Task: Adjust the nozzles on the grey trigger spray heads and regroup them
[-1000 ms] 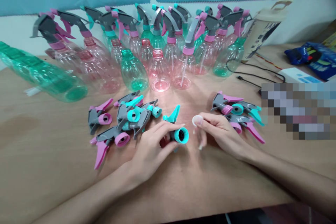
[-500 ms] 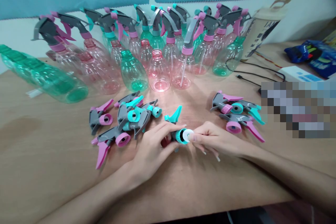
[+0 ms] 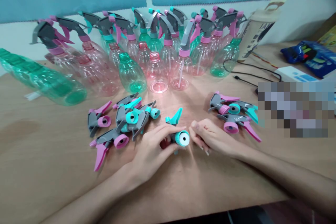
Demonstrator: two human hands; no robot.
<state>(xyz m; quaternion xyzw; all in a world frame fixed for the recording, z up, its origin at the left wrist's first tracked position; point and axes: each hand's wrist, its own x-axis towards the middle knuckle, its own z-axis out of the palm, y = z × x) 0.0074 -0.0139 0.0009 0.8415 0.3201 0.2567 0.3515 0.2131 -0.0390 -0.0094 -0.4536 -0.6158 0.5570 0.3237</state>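
Observation:
In my left hand [image 3: 153, 147] is a grey spray trigger head with a turquoise lever [image 3: 176, 116], its turquoise collar [image 3: 179, 136] facing right. Inside that collar sits a white washer [image 3: 184, 139] with a dark centre hole. My right hand [image 3: 210, 136] is just right of the collar, apart from it, fingers curled and thumb against the forefinger; whether anything is inside them is hidden. Left of my hands lies a group of loose trigger heads [image 3: 131, 118], pink-grey and turquoise-grey. A smaller group of trigger heads [image 3: 231, 126] lies to the right.
Pink and green clear bottles, several with trigger heads such as this pink bottle [image 3: 181, 73], stand along the back. Green bottles [image 3: 65, 91] lie at left. A tumbler [image 3: 258, 31], black cable [image 3: 246, 77], blue packet [image 3: 312, 56] and white box [image 3: 296, 77] are at right.
The white washer, pinched in my right hand before, now sits in the turquoise collar. My right hand has let go of it and drawn slightly away, fingers curling in.

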